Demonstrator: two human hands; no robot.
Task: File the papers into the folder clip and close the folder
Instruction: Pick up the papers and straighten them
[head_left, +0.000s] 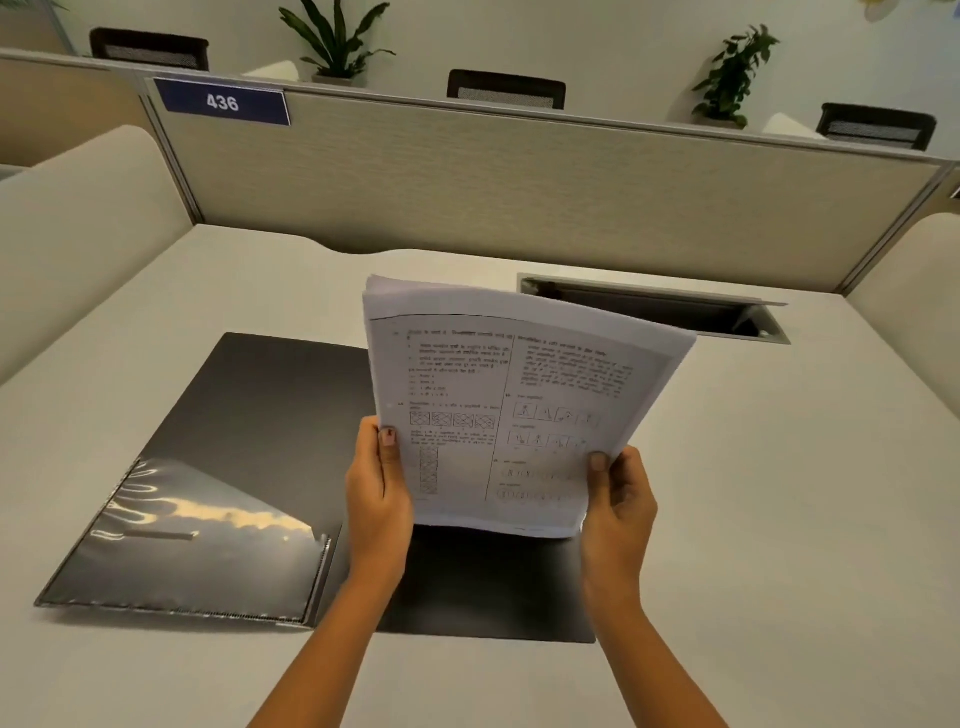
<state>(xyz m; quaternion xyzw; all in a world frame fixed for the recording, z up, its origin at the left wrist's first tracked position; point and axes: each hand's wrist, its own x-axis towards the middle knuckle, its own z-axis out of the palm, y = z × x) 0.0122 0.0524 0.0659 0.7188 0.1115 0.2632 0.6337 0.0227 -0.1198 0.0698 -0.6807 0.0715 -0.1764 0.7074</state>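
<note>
A black folder (249, 415) lies open and flat on the desk, with a shiny clear pocket (197, 540) on its left flap. A stack of printed papers (519, 405) is held upright above the folder's right half, its lower edge near the black surface. My left hand (376, 499) grips the stack's lower left edge, thumb on the front page. At the lower right edge, my right hand (618, 509) holds the same stack. The papers hide most of the right flap, and no clip shows.
The pale desk (779, 493) is bounded by a grey partition (519, 171) at the back and curved side panels. An open cable hatch (654, 312) sits in the desk just behind the papers. A blue "436" label (222, 102), plants and chair backs lie beyond.
</note>
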